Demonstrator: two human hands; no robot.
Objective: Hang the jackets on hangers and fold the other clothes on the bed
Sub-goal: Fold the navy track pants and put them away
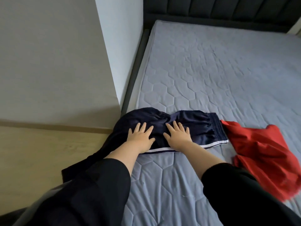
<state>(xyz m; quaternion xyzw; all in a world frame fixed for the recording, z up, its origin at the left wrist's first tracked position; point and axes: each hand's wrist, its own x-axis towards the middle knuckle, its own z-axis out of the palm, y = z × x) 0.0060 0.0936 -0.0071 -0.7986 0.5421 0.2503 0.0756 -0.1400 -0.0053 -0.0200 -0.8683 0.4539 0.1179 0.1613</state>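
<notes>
Step in hand: folding, not hanging. Navy garment [187, 128], shiny fabric with a white stripe along its near edge and a ribbed band at its right end, lies crosswise on the bed [228, 70] directly under both hands; its left portion spills off the mattress edge beyond the left hand. Left hand [141, 139] is flat, fingers spread, pressing the cloth; right hand [177, 136] the same, just beside it, the two palms apart with a ridge of bunched fabric between and ahead of the fingertips. Neither hand pinches anything. Judgement: the person is smoothing the piece flat before a fold. Next move likely calls for pulling the overhanging left part up onto the mattress, then bringing one end over the other. Red garment [260, 152] lies crumpled to the right of the right hand, touching the ribbed band, not yet folded.
</notes>
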